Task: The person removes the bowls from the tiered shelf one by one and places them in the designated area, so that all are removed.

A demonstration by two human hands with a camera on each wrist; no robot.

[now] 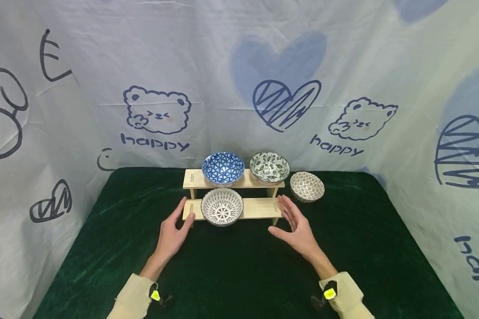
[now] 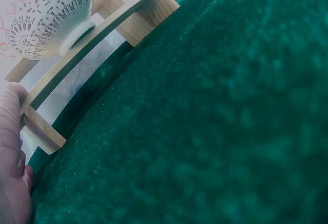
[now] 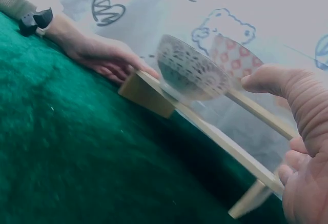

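A two-tier wooden stand (image 1: pixel 259 208) is in the middle of the head view. My left hand (image 1: pixel 171 235) grips its lower left end, thumb on the front corner and fingers along the side. In the right wrist view, the fingers of that left hand (image 3: pixel 105 55) curl below the board. At the opposite end, my right hand (image 1: pixel 299 232) has its fingers beside the board and its thumb spread away from it. A black-and-white patterned bowl (image 1: pixel 222 207) sits on the lower tier, left of centre. On the upper tier stand a blue patterned bowl (image 1: pixel 223 169) and a green leaf-patterned bowl (image 1: pixel 269 167).
A small brown-patterned bowl (image 1: pixel 307 187) is on the dark green cloth (image 1: pixel 231 274), right of the stand. Behind the table hangs a pale curtain (image 1: pixel 215 66) printed with hearts and bears.
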